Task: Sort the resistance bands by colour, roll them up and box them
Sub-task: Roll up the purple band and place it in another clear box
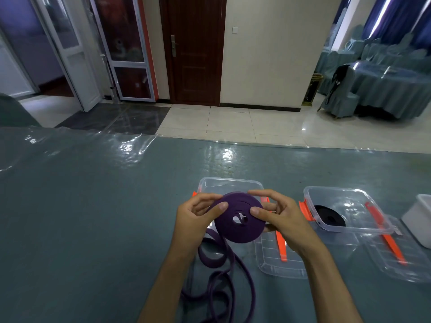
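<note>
A single wide-angle head view looks forward and down from close above the tabletop (93, 206). Both grips sit low and centre, very near the lens. Beyond them the view reaches the floor (233, 122) and a far door (193, 50).

The rolled band (235, 220) and its loose tail (217, 278) are deep purple, while the coiled band (330, 215) in the right-hand box (373, 201) is black. Both clear boxes have orange clips (305, 209), their lids (275, 262) orange latches (281, 247), and the counter (93, 206) is muted teal under glossy film.
</note>
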{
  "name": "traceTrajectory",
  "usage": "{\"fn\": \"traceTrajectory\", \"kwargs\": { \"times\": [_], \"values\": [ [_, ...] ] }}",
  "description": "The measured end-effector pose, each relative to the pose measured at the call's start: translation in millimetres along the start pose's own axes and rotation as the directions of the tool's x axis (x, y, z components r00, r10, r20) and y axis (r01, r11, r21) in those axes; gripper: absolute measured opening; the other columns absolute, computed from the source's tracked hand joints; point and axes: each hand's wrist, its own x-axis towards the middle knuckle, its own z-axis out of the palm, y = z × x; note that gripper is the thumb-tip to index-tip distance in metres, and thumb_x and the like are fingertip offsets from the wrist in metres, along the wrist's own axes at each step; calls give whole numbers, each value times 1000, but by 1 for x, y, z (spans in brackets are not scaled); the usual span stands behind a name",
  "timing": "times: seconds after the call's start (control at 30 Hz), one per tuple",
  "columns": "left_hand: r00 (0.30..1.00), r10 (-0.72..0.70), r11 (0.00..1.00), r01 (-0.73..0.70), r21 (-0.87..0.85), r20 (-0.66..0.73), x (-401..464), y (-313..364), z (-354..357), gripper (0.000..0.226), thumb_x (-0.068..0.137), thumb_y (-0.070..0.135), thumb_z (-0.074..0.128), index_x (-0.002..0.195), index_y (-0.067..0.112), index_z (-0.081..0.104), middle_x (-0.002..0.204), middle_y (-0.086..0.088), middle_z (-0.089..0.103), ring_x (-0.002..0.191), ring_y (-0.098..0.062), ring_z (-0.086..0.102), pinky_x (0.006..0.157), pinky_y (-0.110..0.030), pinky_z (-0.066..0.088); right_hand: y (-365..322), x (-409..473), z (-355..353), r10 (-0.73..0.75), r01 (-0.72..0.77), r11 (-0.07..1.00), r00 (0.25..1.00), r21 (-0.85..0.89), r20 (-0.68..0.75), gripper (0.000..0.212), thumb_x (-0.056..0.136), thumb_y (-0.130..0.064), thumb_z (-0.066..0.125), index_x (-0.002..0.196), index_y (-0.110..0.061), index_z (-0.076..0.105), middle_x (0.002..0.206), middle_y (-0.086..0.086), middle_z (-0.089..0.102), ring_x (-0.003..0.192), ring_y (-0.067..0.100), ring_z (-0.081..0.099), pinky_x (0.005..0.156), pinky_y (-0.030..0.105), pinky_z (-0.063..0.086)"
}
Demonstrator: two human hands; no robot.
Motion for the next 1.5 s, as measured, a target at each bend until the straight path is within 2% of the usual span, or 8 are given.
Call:
{"fn": "traceTrajectory", "kwargs": {
  "times": [0.23, 0.43, 0.7, 0.87, 1.0, 1.1, 1.3, 1.5],
  "values": [
    [999, -17, 997, 14, 76, 36, 1, -4, 0, 31, 75, 31, 95, 101, 21, 82, 99, -9, 82, 94, -28, 80, 79, -28, 62, 2, 2, 2, -16, 16, 1000, 999, 11, -37, 46, 74, -41, 93, 100, -13, 67, 104, 17, 79, 88, 37, 78, 73, 46, 63],
    [999, 2, 992, -8, 128, 45, 2, -1, -3, 30, 69, 33, 97, 93, 22, 82, 96, -7, 82, 93, -23, 80, 79, -23, 61, 1, -1, -3, 35, -25, 996, 993, -90, 109, 44, 91, -27, 82, 132, -34, 68, 103, 15, 80, 98, 37, 78, 87, 43, 64],
    [996, -11, 990, -1, 144, 83, 2, -3, -6, 22, 79, 35, 92, 93, 22, 82, 94, -8, 82, 90, -25, 80, 77, -24, 61, 2, -5, -3, 8, 2, 996, 995, -93, 98, 45, 82, -24, 87, 125, -31, 75, 87, 8, 81, 76, 15, 77, 64, 22, 57],
    [989, -54, 994, 39, 105, 138, 1, 2, -13, 21, 87, 24, 85, 108, 22, 84, 107, -5, 82, 99, -20, 79, 84, -23, 60, 7, -5, -4, -37, 36, 999, 999, -19, -21, 55, 66, -51, 96, 112, -27, 77, 92, 15, 80, 79, 28, 78, 62, 32, 61],
    [998, 12, 993, -18, 113, 58, 2, 4, -6, 20, 78, 25, 93, 93, 23, 80, 97, -7, 81, 91, -19, 79, 78, -21, 60, 12, -2, 2, 33, -33, 999, 998, -1, 59, 49, 71, -39, 97, 97, -22, 59, 97, 16, 79, 74, 29, 77, 54, 28, 56],
    [996, -30, 994, 21, 111, 85, 1, 0, -3, 16, 81, 16, 91, 87, 20, 78, 95, -10, 81, 88, -21, 79, 76, -23, 60, 16, 0, 5, 37, -34, 999, 996, -40, 79, 54, 73, -36, 96, 111, -28, 59, 102, 16, 80, 81, 38, 78, 57, 34, 58],
    [949, -180, 981, 152, 124, 259, 2, -2, -25, 43, 83, 16, 89, 123, 24, 79, 122, -5, 78, 110, -27, 77, 92, -31, 62, 27, 0, 3, -11, 11, 1000, 1000, -13, 4, 61, 79, -35, 92, 133, -32, 63, 112, 14, 79, 91, 39, 79, 72, 52, 66],
    [977, -144, 987, 130, 100, 158, 4, -10, -24, 39, 72, 25, 96, 106, 20, 77, 107, -12, 80, 95, -31, 80, 76, -33, 64, 24, 8, 5, 69, -69, 998, 996, -11, 56, 60, 73, -28, 97, 118, -27, 57, 105, 16, 80, 87, 38, 79, 62, 40, 63]
  ]
}}
